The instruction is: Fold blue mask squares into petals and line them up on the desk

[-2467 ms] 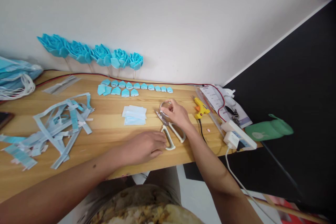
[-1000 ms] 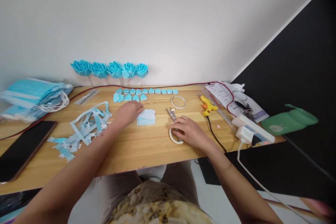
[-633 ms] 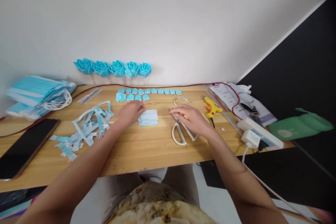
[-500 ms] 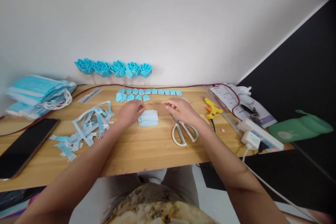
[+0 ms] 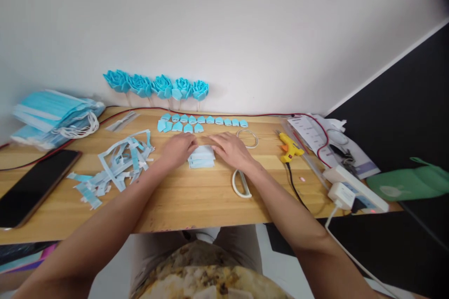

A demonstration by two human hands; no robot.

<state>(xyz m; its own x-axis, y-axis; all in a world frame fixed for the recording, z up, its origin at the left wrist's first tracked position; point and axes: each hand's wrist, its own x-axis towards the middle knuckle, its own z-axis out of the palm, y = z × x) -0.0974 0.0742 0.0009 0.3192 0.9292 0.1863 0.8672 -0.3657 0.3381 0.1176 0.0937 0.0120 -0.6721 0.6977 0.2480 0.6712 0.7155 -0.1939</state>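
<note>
Pale-blue sheet stack (image 5: pixel 201 157), one: flat between left hand (image 5: pixel 178 148) and right hand (image 5: pixel 233 149), about equally near. Left fingers curled, right loosely extended; whether either pinches, indeterminable.

Bare forearms (image 5: pixel 122 212) angle inward; left hand (image 5: pixel 178 148) palm down, fingers bent; right hand (image 5: pixel 232 148) palm down, fingers loosely extended.
</note>
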